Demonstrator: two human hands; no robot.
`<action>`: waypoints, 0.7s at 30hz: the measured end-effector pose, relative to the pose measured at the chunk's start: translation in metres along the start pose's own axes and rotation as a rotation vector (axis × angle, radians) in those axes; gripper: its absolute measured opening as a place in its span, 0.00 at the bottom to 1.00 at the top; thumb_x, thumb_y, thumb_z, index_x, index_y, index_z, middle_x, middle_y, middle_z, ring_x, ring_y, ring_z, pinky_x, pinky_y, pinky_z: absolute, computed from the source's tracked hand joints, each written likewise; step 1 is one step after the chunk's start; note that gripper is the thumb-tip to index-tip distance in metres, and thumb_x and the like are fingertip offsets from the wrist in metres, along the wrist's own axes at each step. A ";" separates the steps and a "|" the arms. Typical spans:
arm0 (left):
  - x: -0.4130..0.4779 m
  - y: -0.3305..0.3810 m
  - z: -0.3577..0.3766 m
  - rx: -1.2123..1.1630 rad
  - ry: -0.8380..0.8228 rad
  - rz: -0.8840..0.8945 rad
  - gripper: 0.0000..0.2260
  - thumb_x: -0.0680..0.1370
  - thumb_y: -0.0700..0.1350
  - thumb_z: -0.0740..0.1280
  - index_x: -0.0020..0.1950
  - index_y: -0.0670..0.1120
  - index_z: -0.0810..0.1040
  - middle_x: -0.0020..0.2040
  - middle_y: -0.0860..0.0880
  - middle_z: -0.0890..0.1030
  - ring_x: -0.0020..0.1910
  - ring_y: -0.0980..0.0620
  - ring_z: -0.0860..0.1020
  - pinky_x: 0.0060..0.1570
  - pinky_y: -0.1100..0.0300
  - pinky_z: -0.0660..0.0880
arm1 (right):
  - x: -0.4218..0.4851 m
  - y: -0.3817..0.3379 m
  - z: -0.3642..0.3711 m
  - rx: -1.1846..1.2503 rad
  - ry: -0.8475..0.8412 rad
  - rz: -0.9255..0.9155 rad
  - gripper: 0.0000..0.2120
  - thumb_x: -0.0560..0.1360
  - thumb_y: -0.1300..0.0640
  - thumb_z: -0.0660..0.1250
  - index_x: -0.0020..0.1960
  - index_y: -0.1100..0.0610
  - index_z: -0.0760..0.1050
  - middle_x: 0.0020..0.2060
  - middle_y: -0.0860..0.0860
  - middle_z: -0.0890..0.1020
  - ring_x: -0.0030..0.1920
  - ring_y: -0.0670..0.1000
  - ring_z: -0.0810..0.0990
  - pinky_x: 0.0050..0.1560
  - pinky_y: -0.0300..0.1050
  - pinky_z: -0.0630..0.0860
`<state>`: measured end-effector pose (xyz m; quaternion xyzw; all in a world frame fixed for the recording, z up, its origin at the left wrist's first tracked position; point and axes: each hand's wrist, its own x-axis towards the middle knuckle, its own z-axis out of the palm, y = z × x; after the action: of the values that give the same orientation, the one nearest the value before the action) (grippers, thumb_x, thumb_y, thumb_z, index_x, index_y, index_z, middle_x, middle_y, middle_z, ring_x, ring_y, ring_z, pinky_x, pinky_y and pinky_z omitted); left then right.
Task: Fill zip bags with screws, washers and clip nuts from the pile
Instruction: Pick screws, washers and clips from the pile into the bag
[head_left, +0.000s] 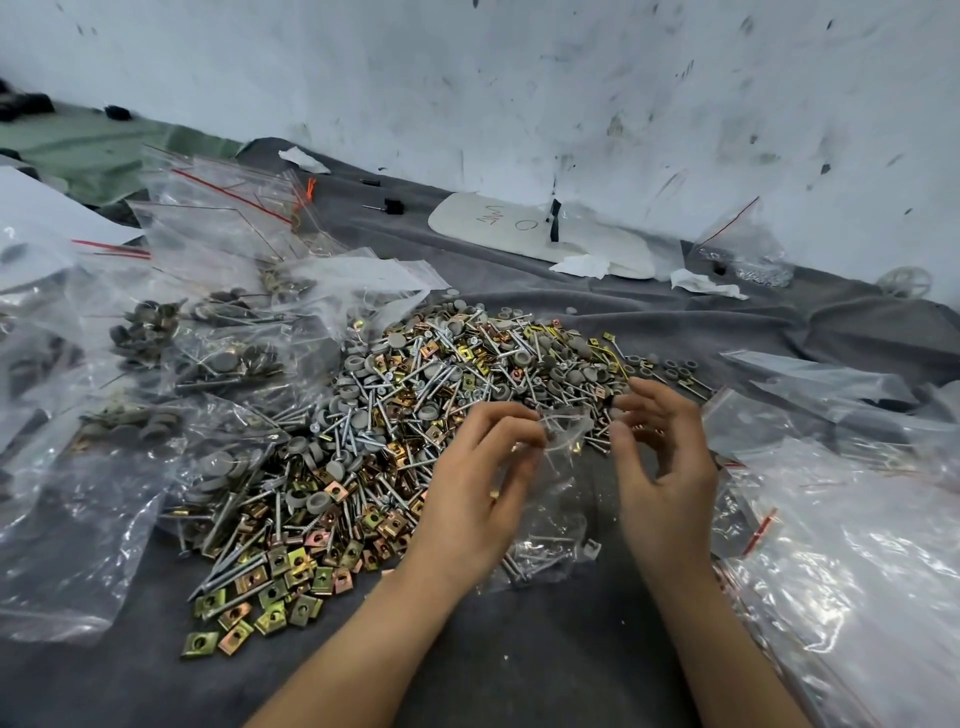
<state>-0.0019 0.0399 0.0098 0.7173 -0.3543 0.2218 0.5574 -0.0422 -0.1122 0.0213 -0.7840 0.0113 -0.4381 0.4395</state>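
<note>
Filled bags lie left of the pile. Hazard: the zip bag, held between the hands at the pile's near edge with a few screws inside, may sag shut or spill if its mouth slips. The left hand pinches the mouth's left lip, fingers curled. The right hand is half-curled just beside the right lip; contact cannot be confirmed through the clear film.

White wall from 10 to 2 o'clock, heavily scuffed with dark streaks and smudges, flat even light. Wrinkled grey cloth covers the work surface from centre to 6 o'clock; green mat at 10 o'clock. White board with handwriting lies by the wall at 1 o'clock, tissue scraps on it.
</note>
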 end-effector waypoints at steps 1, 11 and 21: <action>0.001 0.000 -0.001 -0.015 0.029 -0.005 0.06 0.77 0.40 0.63 0.49 0.41 0.78 0.53 0.49 0.77 0.53 0.60 0.75 0.54 0.72 0.69 | 0.001 0.002 0.001 -0.004 0.014 0.041 0.16 0.76 0.65 0.66 0.59 0.49 0.72 0.50 0.45 0.78 0.52 0.43 0.78 0.53 0.36 0.75; 0.002 0.001 -0.004 -0.313 0.199 -0.327 0.07 0.81 0.42 0.56 0.51 0.54 0.71 0.50 0.63 0.78 0.50 0.60 0.81 0.52 0.64 0.75 | 0.007 0.035 0.006 -0.643 -0.503 0.266 0.18 0.81 0.54 0.57 0.70 0.48 0.68 0.71 0.48 0.68 0.74 0.50 0.58 0.74 0.53 0.54; 0.003 -0.003 -0.006 -0.338 0.211 -0.353 0.06 0.80 0.44 0.57 0.51 0.54 0.71 0.50 0.57 0.78 0.52 0.48 0.81 0.55 0.53 0.78 | 0.007 0.032 0.005 -0.476 -0.256 0.224 0.08 0.74 0.64 0.68 0.51 0.57 0.82 0.48 0.50 0.82 0.50 0.50 0.78 0.51 0.37 0.70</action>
<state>0.0026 0.0448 0.0116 0.6377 -0.1954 0.1323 0.7332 -0.0227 -0.1318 0.0025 -0.9079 0.1447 -0.2696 0.2866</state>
